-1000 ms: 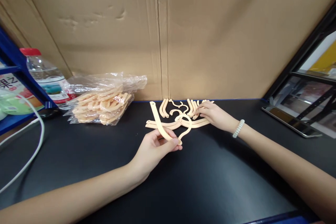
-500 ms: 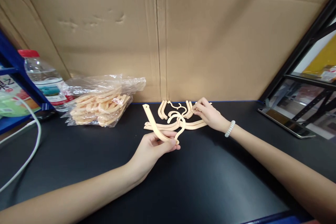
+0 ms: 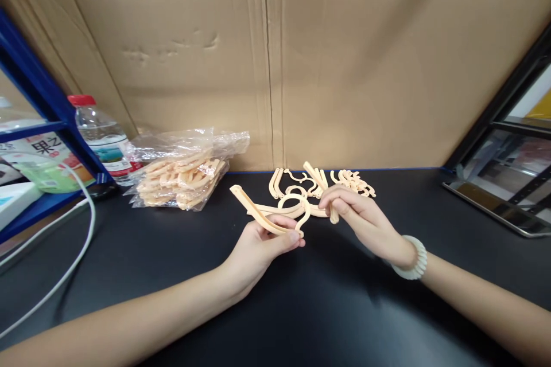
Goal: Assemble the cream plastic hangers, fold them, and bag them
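Observation:
My left hand [image 3: 269, 241] is closed on a peach plastic hanger arm [image 3: 252, 209], with a curved hanger hook [image 3: 306, 212] joined or held against its lower end. The arm slants up to the left and the hook rises to the right. To the right, my right hand [image 3: 359, 215] grips a second hanger arm [image 3: 310, 171], which pokes out above and below the fingers. Behind both hands, more hanger arms [image 3: 275, 182] and a pile of loose hooks [image 3: 353, 180] lie on the table, partly hidden by the hands.
A clear bag [image 3: 185, 178] of peach hanger parts lies at the back left, beside a red-capped water bottle [image 3: 105, 140]. A white cable [image 3: 92, 223] curves along the left side. A phone-like flat device [image 3: 495, 209] lies at the right, and cardboard [image 3: 365, 69] stands behind.
My right hand has come back from the parts at the rear with a hanger arm in it. My left hand keeps its hold, and the view has shifted slightly.

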### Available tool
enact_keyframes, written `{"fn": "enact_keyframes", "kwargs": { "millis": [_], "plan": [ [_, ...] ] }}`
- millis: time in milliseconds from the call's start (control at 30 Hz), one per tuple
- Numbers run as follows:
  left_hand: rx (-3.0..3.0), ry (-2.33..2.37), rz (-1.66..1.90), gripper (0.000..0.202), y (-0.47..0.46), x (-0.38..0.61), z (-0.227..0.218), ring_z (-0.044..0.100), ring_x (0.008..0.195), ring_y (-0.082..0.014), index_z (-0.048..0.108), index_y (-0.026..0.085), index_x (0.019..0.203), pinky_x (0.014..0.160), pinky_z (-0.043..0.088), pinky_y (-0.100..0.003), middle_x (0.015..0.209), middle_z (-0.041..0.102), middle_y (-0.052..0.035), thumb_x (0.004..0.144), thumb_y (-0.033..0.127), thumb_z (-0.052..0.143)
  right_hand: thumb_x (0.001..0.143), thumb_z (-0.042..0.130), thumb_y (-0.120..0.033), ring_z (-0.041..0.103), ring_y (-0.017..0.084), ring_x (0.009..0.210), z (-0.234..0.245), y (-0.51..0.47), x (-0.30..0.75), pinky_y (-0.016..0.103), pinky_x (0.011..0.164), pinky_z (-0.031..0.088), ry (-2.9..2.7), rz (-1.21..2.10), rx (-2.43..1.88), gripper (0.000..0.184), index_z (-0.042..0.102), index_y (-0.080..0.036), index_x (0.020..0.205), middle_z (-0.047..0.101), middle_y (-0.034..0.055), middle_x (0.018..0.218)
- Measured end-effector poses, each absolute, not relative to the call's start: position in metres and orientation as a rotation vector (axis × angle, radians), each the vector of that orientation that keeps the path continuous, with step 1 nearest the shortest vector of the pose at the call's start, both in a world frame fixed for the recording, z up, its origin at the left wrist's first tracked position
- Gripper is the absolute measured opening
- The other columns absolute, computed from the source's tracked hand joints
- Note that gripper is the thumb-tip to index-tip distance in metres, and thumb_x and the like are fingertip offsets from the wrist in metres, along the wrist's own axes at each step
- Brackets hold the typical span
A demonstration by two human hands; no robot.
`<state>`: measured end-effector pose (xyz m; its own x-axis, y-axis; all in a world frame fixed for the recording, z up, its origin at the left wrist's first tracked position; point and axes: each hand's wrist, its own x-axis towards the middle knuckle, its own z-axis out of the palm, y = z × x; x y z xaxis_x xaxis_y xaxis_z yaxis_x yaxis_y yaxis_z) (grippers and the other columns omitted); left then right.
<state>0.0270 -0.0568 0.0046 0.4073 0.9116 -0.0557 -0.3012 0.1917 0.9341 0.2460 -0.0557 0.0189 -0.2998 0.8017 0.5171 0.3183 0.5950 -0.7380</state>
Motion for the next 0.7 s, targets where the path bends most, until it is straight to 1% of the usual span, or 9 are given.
{"fn": "enact_keyframes", "kwargs": {
  "millis": [100, 200, 267, 300, 400, 467, 533, 600, 700],
  "plan": [
    [1.044, 0.720, 0.958, 0.021, -0.056, 0.027, 0.005, 0.069, 0.073, -0.0123, 0.070, 0.014, 0.079, 0.076, 0.053, -0.023, 0.074, 0.072, -0.0003, 0.066, 0.020, 0.086, 0.095, 0.050, -0.033, 0.058, 0.017, 0.077, 0.016, -0.056, 0.242, 0.031, 0.069, 0.049, -1.763, 0.836, -0.933, 0.020, 0.065, -0.022, 0.089, 0.061, 0.0036, 0.082],
    [1.054, 0.706, 0.947, 0.021, -0.056, 0.026, 0.004, 0.069, 0.073, -0.0125, 0.070, 0.014, 0.079, 0.076, 0.053, -0.023, 0.074, 0.071, -0.0002, 0.067, 0.021, 0.086, 0.092, 0.055, -0.032, 0.059, 0.016, 0.078, 0.012, -0.056, 0.240, 0.031, 0.066, 0.051, -1.602, 1.048, -0.871, 0.018, 0.065, -0.024, 0.105, 0.062, 0.0062, 0.107],
    [1.057, 0.707, 0.944, 0.021, -0.056, 0.026, 0.003, 0.069, 0.074, -0.0131, 0.070, 0.014, 0.080, 0.078, 0.053, -0.025, 0.076, 0.071, -0.0005, 0.068, 0.021, 0.085, 0.089, 0.060, -0.030, 0.061, 0.015, 0.081, 0.010, -0.058, 0.239, 0.031, 0.067, 0.051, -1.508, 1.146, -0.844, 0.029, 0.060, -0.028, 0.118, 0.057, 0.0076, 0.122],
    [1.058, 0.709, 0.944, 0.021, -0.056, 0.026, 0.003, 0.069, 0.074, -0.0135, 0.070, 0.014, 0.080, 0.078, 0.053, -0.025, 0.076, 0.071, -0.0008, 0.068, 0.021, 0.085, 0.088, 0.062, -0.029, 0.062, 0.016, 0.083, 0.009, -0.058, 0.238, 0.032, 0.069, 0.051, -1.454, 1.198, -0.840, 0.038, 0.056, -0.029, 0.125, 0.056, 0.0079, 0.125],
    [1.067, 0.720, 0.941, 0.021, -0.055, 0.026, 0.003, 0.068, 0.075, -0.0141, 0.070, 0.013, 0.081, 0.080, 0.053, -0.027, 0.077, 0.071, -0.0013, 0.068, 0.021, 0.085, 0.083, 0.069, -0.025, 0.062, 0.017, 0.087, 0.008, -0.059, 0.237, 0.035, 0.079, 0.051, -1.248, 1.374, -0.827, 0.052, 0.051, -0.027, 0.132, 0.063, 0.0065, 0.109],
    [1.068, 0.727, 0.938, 0.022, -0.055, 0.026, 0.003, 0.068, 0.075, -0.0144, 0.070, 0.013, 0.080, 0.080, 0.052, -0.028, 0.075, 0.070, -0.0015, 0.067, 0.021, 0.086, 0.081, 0.072, -0.024, 0.061, 0.015, 0.085, 0.007, -0.059, 0.237, 0.036, 0.087, 0.049, -1.129, 1.472, -0.817, 0.048, 0.056, -0.022, 0.126, 0.063, 0.0037, 0.094],
    [1.067, 0.729, 0.940, 0.022, -0.055, 0.026, 0.004, 0.068, 0.075, -0.0147, 0.070, 0.013, 0.079, 0.079, 0.052, -0.028, 0.075, 0.070, -0.0015, 0.066, 0.021, 0.086, 0.082, 0.072, -0.027, 0.059, 0.014, 0.085, 0.005, -0.058, 0.237, 0.034, 0.090, 0.047, -1.089, 1.534, -0.803, 0.033, 0.064, -0.019, 0.113, 0.061, 0.0023, 0.087],
    [1.076, 0.723, 0.946, 0.021, -0.055, 0.026, 0.003, 0.067, 0.075, -0.0145, 0.070, 0.014, 0.078, 0.079, 0.051, -0.028, 0.076, 0.069, -0.0010, 0.066, 0.021, 0.086, 0.085, 0.069, -0.032, 0.055, 0.012, 0.082, 0.004, -0.057, 0.236, 0.030, 0.084, 0.047, -1.114, 1.560, -0.809, 0.018, 0.068, -0.017, 0.095, 0.058, 0.0018, 0.084],
    [1.121, 0.719, 0.954, 0.018, -0.055, 0.026, 0.002, 0.063, 0.074, -0.0116, 0.071, 0.016, 0.078, 0.077, 0.048, -0.025, 0.075, 0.068, 0.0005, 0.068, 0.021, 0.085, 0.087, 0.068, -0.036, 0.047, 0.009, 0.068, 0.003, -0.059, 0.232, 0.022, 0.065, 0.043, -1.162, 1.534, -0.843, 0.022, 0.064, -0.015, 0.079, 0.055, -0.0004, 0.076]
  ]
}}
